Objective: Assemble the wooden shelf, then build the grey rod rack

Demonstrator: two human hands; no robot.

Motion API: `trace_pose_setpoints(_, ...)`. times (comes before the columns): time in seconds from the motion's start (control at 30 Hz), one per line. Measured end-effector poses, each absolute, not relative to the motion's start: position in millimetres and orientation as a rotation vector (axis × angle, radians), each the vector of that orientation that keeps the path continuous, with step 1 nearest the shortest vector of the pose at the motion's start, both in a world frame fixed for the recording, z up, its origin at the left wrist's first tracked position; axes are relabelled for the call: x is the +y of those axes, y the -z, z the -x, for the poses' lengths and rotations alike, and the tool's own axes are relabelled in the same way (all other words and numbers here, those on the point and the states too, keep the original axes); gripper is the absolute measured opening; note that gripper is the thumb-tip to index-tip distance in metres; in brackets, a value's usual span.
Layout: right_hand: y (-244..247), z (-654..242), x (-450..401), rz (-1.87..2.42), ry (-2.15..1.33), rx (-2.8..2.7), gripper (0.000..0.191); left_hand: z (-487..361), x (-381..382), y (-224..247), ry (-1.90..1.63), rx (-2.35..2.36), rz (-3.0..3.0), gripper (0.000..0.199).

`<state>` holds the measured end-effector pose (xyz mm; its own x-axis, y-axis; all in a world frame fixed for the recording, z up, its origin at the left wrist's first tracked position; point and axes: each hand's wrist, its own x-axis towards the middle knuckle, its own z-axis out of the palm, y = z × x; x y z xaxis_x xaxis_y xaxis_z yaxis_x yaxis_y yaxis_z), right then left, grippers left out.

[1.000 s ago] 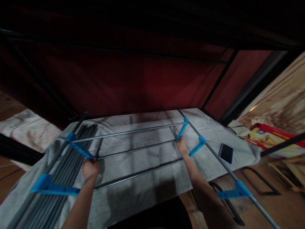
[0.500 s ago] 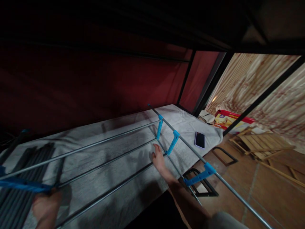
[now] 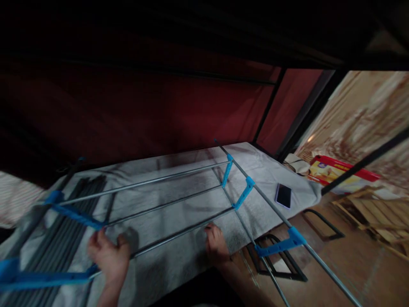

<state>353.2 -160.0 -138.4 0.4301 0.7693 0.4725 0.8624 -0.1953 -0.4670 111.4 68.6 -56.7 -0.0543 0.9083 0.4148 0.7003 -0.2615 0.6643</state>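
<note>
A frame of thin grey metal tubes with blue plastic brackets (image 3: 245, 194) lies across a pale cloth. My left hand (image 3: 110, 256) is at the frame's left side, over the front tube (image 3: 179, 234). Its thumb and fingers are apart, and the fingertips are by the end of a blue bracket (image 3: 78, 216); whether they touch it I cannot tell. A second blue bracket (image 3: 54, 278) lies left of that wrist. Just below the front tube, my right hand (image 3: 216, 244) has its fingers curled together. Anything small between those fingertips cannot be made out.
Several loose dark tubes (image 3: 68, 230) lie under the frame's left end. A phone (image 3: 283, 196) rests on the cloth (image 3: 265, 170) at right. Beyond, a red and yellow box (image 3: 335, 170) and a wooden folding piece (image 3: 373, 209) are on the tiled floor. Dark posts and red fabric enclose the back.
My left hand has left the bracket end and opened over the front tube. My right hand has come down and its fingers have curled. The view has shifted left.
</note>
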Motion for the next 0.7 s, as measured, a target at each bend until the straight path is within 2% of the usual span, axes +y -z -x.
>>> trace_pose_setpoints(0.17,145,-357,-163,1.981,0.129,-1.48,0.042,-123,45,57,-1.158,1.481,-1.986,0.034)
trace_pose_setpoints(0.3,155,-361,-165,1.978,0.132,-1.519,0.041,-129,38,35,-1.151,1.345,-1.907,0.029)
trace_pose_setpoints(0.47,161,-362,-167,1.976,0.134,-1.54,0.036,-140,32,-34,-1.261,1.223,-2.002,0.025)
trace_pose_setpoints(0.7,160,-361,-168,1.989,0.141,-1.537,0.034,-143,57,-137,-1.658,1.238,-1.963,0.026)
